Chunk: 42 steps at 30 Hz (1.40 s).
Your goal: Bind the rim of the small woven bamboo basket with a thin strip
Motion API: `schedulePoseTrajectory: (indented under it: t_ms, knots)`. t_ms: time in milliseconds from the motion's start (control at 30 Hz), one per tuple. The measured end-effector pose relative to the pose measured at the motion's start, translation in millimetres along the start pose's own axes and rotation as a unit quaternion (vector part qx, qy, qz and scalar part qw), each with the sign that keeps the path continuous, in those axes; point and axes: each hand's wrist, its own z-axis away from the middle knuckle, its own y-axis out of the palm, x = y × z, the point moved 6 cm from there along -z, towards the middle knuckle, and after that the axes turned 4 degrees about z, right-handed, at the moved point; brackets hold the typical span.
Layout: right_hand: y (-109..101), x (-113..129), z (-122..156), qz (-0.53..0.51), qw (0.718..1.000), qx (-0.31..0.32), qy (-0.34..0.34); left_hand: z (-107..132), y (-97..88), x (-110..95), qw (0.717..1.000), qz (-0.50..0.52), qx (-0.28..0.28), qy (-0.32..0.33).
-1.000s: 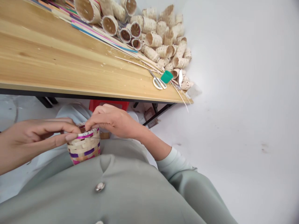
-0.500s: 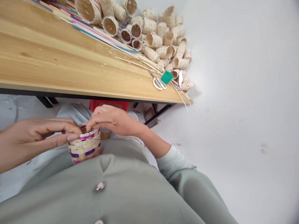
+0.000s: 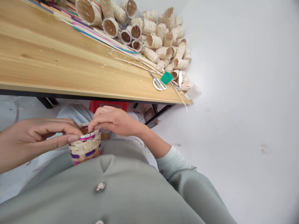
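A small woven basket (image 3: 85,148) with natural, pink and purple strips sits in my lap below the table edge. My left hand (image 3: 37,137) grips its rim from the left, thumb and fingers pinched on the top edge. My right hand (image 3: 113,121) comes in from the right and pinches a thin strip at the rim; a fine strand trails from the basket toward the right across my lap.
A wooden table (image 3: 58,68) stretches ahead. On it lie coloured strips (image 3: 98,32), white-handled scissors (image 3: 158,82), a green cap (image 3: 166,77) and a heap of several plain woven baskets (image 3: 161,40). A red stool (image 3: 109,105) stands under the table. White floor lies to the right.
My right hand has shifted slightly right and up along the rim. The left hand and basket have barely moved.
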Motion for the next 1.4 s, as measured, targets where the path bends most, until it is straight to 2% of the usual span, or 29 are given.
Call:
schedulePoseTrajectory:
  t_ms: [100, 300, 600, 833, 967, 1100, 1200, 1333, 1400]
  knots:
    - [-0.2, 0.4, -0.6, -0.003, 1.000, 0.000, -0.007, 0.0, 3.9, 5.9, 0.999, 0.021, 0.042, -0.003]
    - [-1.3, 1.6, -1.3, -0.015, 1.000, 0.004, -0.015, -0.4, 4.9, 8.5, 0.998, 0.024, 0.058, -0.001]
    - [0.8, -0.9, -3.4, -0.027, 0.999, 0.012, -0.013, -2.4, 6.4, 4.6, 0.999, 0.026, 0.046, 0.003]
    - [-1.4, 2.8, -5.2, -0.058, 0.998, 0.023, -0.030, -4.4, 6.6, -7.3, 0.996, 0.048, 0.057, 0.043]
    - [1.2, 0.5, -9.8, -0.064, 0.996, 0.048, -0.026, -3.6, 8.9, -7.6, 0.996, 0.047, 0.068, 0.042]
    - [3.0, -3.2, -15.4, -0.084, 0.994, 0.061, -0.034, -4.2, 9.9, -8.3, 0.997, 0.045, 0.058, 0.036]
    - [-4.8, -1.6, -15.5, -0.118, 0.991, 0.047, -0.044, -4.1, 9.4, -11.3, 0.997, 0.048, 0.051, 0.026]
    - [-12.2, 1.1, -11.8, -0.165, 0.984, 0.068, 0.005, -2.6, 6.0, -6.0, 0.998, 0.066, 0.019, -0.011]
    - [-14.3, 3.3, -11.5, -0.185, 0.981, 0.055, 0.029, -2.5, 6.6, -1.1, 0.997, 0.068, 0.011, -0.028]
